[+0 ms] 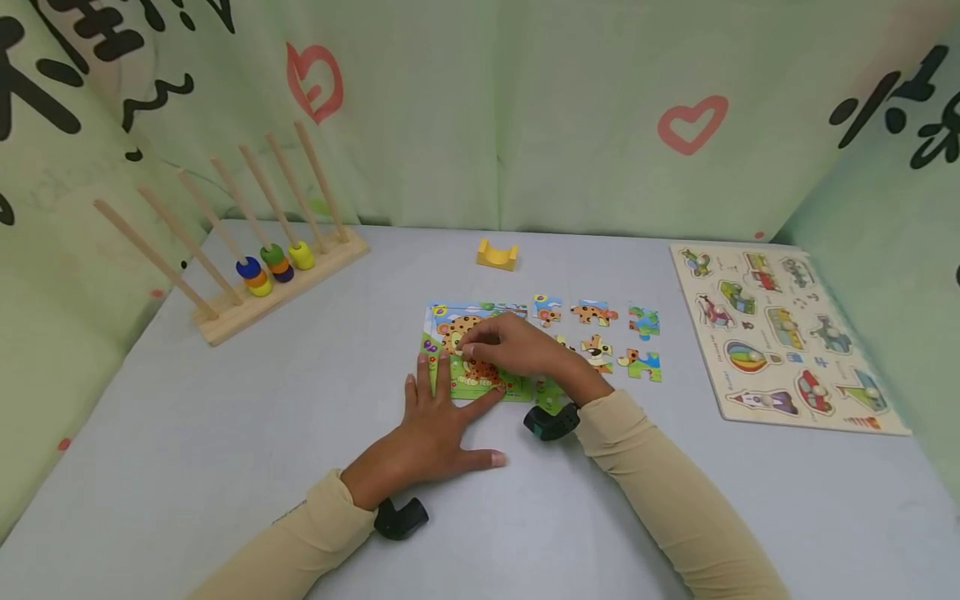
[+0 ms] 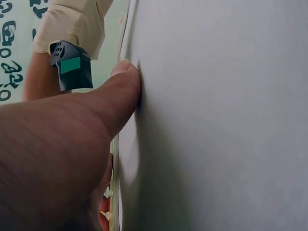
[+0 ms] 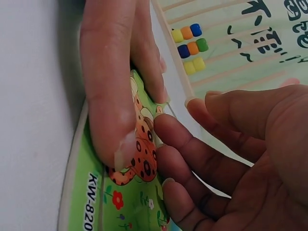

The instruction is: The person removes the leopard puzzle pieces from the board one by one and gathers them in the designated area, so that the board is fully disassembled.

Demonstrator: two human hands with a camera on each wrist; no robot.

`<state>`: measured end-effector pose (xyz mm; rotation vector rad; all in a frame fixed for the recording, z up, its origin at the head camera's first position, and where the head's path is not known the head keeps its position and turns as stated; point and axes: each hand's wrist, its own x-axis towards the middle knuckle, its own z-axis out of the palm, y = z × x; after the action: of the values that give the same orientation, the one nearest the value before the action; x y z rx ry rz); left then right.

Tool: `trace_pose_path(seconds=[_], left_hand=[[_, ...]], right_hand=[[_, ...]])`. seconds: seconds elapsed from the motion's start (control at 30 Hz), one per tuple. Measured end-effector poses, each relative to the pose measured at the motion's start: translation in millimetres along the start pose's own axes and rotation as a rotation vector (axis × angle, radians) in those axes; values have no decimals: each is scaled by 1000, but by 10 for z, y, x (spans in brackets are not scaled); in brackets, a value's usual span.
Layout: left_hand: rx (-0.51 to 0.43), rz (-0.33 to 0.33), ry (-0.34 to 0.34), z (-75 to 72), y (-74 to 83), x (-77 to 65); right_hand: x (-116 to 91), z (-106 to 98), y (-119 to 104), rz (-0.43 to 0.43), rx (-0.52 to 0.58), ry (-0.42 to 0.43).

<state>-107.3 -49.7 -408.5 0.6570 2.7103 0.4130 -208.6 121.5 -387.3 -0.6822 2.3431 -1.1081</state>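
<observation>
A puzzle board [image 1: 442,321] with a spotted cartoon animal lies flat on the table. My left hand [image 1: 433,433] is palm down, its spread fingertips at the board's lower part. In the left wrist view its thumb [image 2: 122,94] lies along the tabletop. My right hand [image 1: 517,343] bends over the board from the right. In the right wrist view, its thumb and index finger come close together above the picture, and its other fingertips reach the board surface. I cannot tell whether a piece sits between them. Loose jigsaw pieces [image 1: 597,353] lie right of the board, some hidden by my right hand.
A wooden peg rack [image 1: 281,292] with a few coloured beads stands at the back left. A small yellow curved block [image 1: 497,255] sits behind the puzzle. A wooden picture board [image 1: 720,333] lies at the right. Printed curtains [image 1: 495,117] enclose the table.
</observation>
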Motion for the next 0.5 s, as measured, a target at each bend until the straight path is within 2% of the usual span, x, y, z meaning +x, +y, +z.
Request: trace_pose_path(seconds=[0.5], left_hand=[[-10,-2,-14,-1,-6,-2]], right_hand=[[33,12,-26,-29,12,-14]])
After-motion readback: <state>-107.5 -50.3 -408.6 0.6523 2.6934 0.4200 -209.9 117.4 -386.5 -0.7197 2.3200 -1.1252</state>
